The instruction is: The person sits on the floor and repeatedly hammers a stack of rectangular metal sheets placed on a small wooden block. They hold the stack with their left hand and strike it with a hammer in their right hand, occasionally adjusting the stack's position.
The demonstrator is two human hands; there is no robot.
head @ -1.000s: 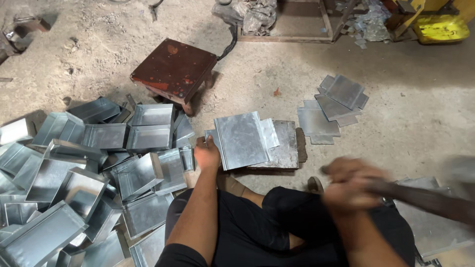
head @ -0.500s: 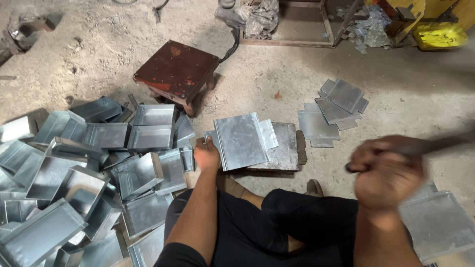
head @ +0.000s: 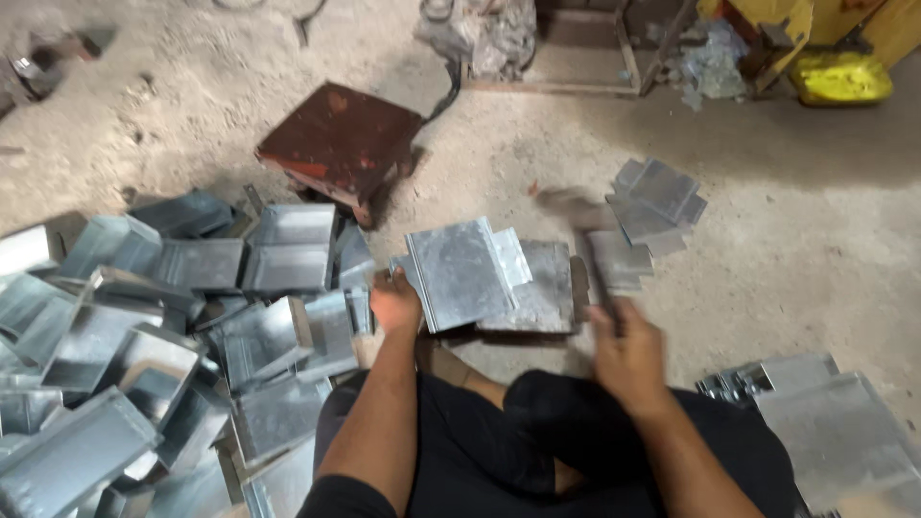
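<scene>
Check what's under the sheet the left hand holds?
The sheet lies on a flat grey slab, left hand at its edge. The slab's covered part and the floor beneath are hidden.

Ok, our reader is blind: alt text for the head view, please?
Seated on a dusty floor, a person steadies a metal sheet with the left hand while the right hand swings a blurred hammer. A pile of folded metal trays lies at their left.

We see 2 bare forearms, no sleeves, watch or gloves on either. Left hand (head: 395, 303) sharp; right hand (head: 628, 347) blurred, so finger detail can't be told. Legs & lap in plain black fabric, no print or seams visible, w/ soft folds at the knees.
</scene>
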